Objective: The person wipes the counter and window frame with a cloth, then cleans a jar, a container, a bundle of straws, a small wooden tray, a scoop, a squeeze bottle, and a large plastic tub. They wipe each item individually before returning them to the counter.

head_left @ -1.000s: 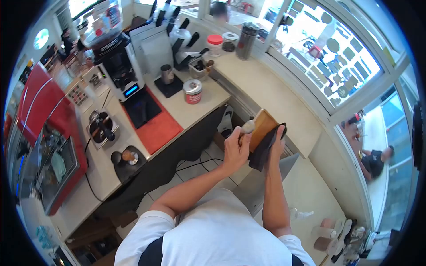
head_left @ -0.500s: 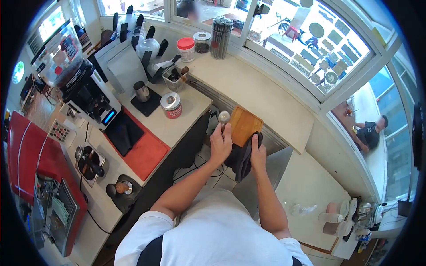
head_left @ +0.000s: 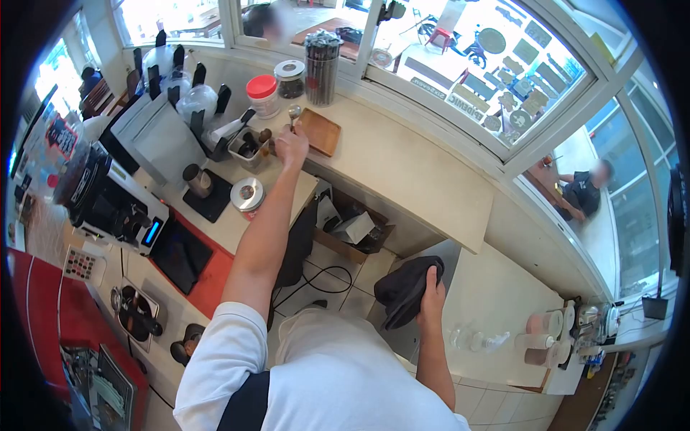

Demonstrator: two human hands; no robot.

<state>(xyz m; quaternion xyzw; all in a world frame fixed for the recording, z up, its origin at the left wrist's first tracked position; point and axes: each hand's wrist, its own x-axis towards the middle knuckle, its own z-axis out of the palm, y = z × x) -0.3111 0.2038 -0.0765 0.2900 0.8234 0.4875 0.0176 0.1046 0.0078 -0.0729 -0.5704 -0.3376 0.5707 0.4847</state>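
Note:
My left hand [head_left: 292, 147] is stretched forward over the window counter, its fingers closed on a small metal spoon-like tool [head_left: 295, 112] with a round silvery end. Just right of it, a wooden tray [head_left: 320, 132] lies on the counter. A plastic container of dark utensils [head_left: 249, 149] stands to the left of that hand. Lower right, my right hand [head_left: 433, 298] grips a bunched dark cloth [head_left: 402, 291], which hangs over the gap between the counters.
A coffee grinder [head_left: 118, 197] and a red-lidded jar [head_left: 263, 96] stand at the left and back. A tall container of straws [head_left: 321, 72] is by the window. Below, an open cardboard box [head_left: 377, 241] sits under the counter. One person [head_left: 582, 194] sits outside.
My left hand has reached forward and left with the metal tool. The wooden tray now lies on the counter, out of my right hand. That hand with the cloth has moved lower.

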